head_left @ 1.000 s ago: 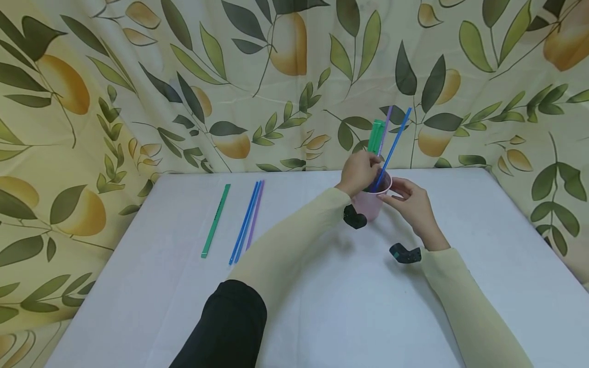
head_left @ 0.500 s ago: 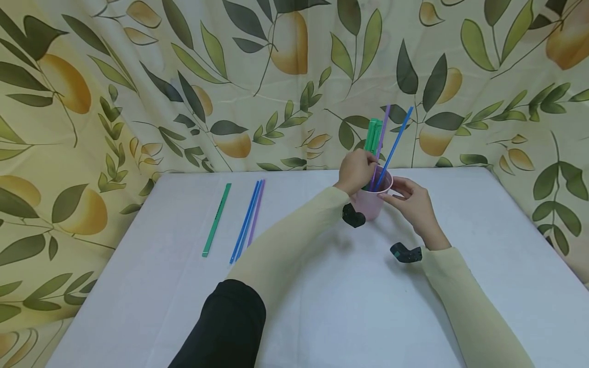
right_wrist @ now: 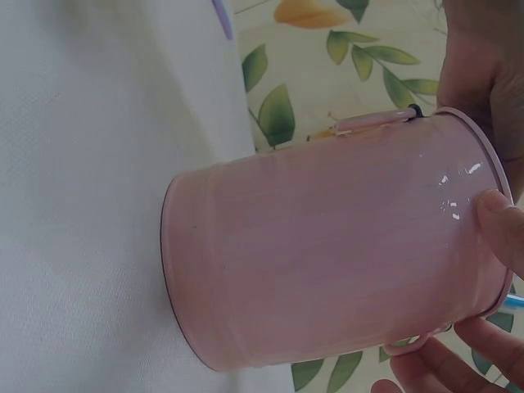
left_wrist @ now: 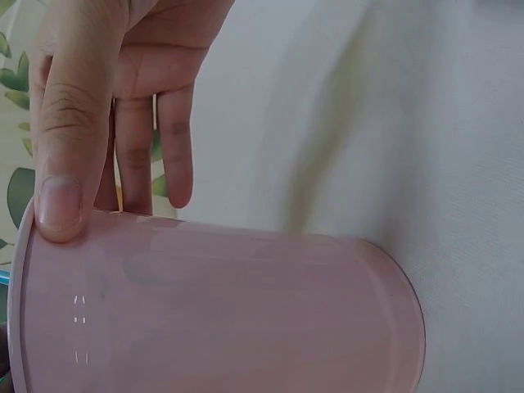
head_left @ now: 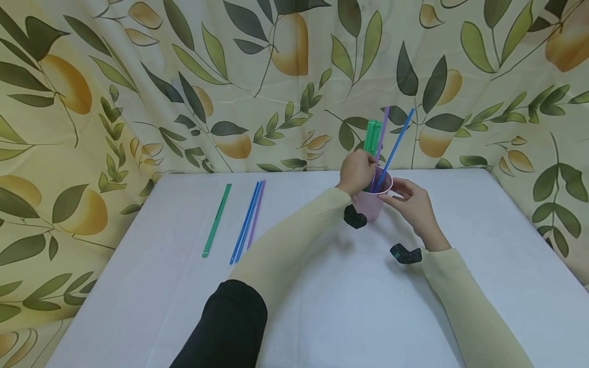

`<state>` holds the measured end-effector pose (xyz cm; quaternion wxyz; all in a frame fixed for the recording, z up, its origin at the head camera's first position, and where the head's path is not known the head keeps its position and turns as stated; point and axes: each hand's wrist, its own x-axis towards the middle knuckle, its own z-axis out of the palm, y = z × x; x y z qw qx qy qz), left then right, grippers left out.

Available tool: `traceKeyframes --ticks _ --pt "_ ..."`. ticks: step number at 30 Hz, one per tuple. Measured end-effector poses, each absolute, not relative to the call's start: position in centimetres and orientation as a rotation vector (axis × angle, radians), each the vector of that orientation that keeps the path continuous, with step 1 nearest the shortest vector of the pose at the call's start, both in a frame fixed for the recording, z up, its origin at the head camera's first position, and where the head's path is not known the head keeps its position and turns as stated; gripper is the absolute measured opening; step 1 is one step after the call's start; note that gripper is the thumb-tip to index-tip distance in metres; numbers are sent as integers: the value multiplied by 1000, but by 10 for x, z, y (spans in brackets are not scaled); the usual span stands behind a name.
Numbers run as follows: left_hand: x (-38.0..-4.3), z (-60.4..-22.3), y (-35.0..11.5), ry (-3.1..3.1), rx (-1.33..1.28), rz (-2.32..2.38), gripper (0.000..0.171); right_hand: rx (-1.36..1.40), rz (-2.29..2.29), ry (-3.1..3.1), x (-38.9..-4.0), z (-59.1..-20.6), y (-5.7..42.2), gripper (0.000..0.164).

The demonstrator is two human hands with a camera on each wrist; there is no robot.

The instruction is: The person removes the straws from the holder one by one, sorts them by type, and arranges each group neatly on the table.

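Observation:
A small pink pail (head_left: 369,207) stands on the white table, holding green flat strips (head_left: 372,135), a purple straw-like stick (head_left: 381,135) and a blue one (head_left: 399,140). My left hand (head_left: 355,172) is over its left rim; the fingers curl round the green strips, fingertips right at the purple stick. Most of those fingers are hidden. With my right hand (head_left: 411,202) I hold the pail by its right rim, the thumb (right_wrist: 503,229) pressed on the outer wall. In the right wrist view, other fingers (right_wrist: 442,368) lie beside a pink side loop (right_wrist: 405,345).
To the left on the table lie a green strip (head_left: 216,221) with dark print, two blue sticks (head_left: 245,222) and a purple stick (head_left: 256,212). A leaf-and-fruit patterned curtain (head_left: 285,117) hangs behind the table. Black camera mounts (head_left: 406,253) sit at both wrists.
The green strips and the purple stick have shifted slightly left in the pail, and the green strips show more widely. My right hand and the pail have stayed put.

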<state>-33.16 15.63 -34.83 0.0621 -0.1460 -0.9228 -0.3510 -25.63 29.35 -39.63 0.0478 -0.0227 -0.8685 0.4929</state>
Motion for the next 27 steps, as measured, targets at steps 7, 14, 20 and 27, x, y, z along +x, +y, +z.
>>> traceKeyframes --ticks 7,14,20,27 --pt "-337 -343 163 -2762 -483 -1047 18 -67 1502 -2640 -254 -396 294 67" --pt "-345 -326 166 -2745 -508 -1001 22 -56 1511 -2637 -253 -396 292 66" --pt "-352 -313 170 -2761 -530 -898 38 -48 1516 -2641 -254 -394 292 67" --pt "-352 -309 178 -2828 -485 -825 20 -24 1518 -2628 -252 -394 293 65"
